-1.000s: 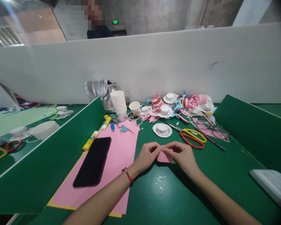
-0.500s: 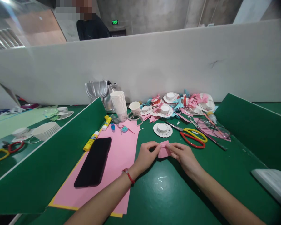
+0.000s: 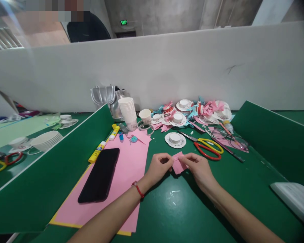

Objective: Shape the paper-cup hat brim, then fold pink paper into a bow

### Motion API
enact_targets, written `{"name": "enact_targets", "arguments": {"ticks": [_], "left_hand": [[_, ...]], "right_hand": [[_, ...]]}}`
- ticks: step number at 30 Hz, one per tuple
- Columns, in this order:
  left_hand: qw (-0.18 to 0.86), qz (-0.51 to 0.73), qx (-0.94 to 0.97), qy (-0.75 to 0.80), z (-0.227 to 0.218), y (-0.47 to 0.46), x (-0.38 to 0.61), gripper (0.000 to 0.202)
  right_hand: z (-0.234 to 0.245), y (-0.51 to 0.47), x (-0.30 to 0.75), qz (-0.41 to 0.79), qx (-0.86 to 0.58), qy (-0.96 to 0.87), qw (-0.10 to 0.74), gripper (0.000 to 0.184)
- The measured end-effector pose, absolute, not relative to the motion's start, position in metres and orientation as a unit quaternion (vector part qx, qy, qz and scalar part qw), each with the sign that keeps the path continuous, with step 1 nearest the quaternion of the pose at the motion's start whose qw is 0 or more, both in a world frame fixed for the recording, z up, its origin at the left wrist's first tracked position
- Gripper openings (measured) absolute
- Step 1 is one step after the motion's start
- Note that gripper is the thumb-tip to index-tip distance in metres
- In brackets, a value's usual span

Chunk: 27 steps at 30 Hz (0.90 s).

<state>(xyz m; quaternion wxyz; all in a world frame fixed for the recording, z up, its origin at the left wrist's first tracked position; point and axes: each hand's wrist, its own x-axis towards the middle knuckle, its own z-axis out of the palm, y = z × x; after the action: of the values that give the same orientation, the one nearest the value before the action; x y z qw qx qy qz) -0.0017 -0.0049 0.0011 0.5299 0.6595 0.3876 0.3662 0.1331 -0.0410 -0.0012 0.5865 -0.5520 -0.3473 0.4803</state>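
A small folded piece of pink paper (image 3: 177, 164) is held just above the green table (image 3: 182, 209) between both hands. My left hand (image 3: 159, 167) pinches its left edge with curled fingers. My right hand (image 3: 198, 167) grips its right side, fingers closed over the fold. A red cord bracelet (image 3: 138, 189) sits on my left wrist. Scissors with red and yellow handles (image 3: 207, 148) lie just beyond my right hand.
A black phone (image 3: 99, 174) lies on a large pink sheet (image 3: 128, 175) beside glue sticks (image 3: 98, 151). Stacked paper cups (image 3: 128, 113), a silver bag (image 3: 106, 97), cut cup flowers (image 3: 175, 139) and glasses (image 3: 230, 137) crowd the back. Green dividers (image 3: 276, 141) flank both sides. A person stands behind the white partition.
The pink piece has been folded smaller and turned between my fingers, and both hands shifted slightly away from me. The person behind the partition moved left.
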Motion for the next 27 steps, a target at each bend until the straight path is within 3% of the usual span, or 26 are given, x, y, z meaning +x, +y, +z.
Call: {"name": "enact_targets", "arguments": {"ticks": [4,13,22,27], "left_hand": [[0.553,0.356,0.658,0.367,0.0031,-0.0055,-0.0010,0.026],[0.501,0.374,0.670,0.400,0.0015,-0.0059,0.0002,0.025],[0.519,0.356,0.676,0.384,0.0025,-0.0066,-0.0003,0.027],[0.508,0.377,0.664,0.398,0.0019,-0.0046,-0.0018,0.027]], "right_hand": [[-0.0023,-0.0406,0.1345,0.479,-0.551,-0.345,0.590,0.022],[-0.0019,-0.0385,0.1346,0.550,-0.495,-0.302,0.601,0.035],[0.0004,-0.0396,0.1376,0.491,-0.542,-0.393,0.557,0.031],[-0.0003,-0.0376,0.1389,0.456,-0.548,-0.402,0.574,0.025]]}}
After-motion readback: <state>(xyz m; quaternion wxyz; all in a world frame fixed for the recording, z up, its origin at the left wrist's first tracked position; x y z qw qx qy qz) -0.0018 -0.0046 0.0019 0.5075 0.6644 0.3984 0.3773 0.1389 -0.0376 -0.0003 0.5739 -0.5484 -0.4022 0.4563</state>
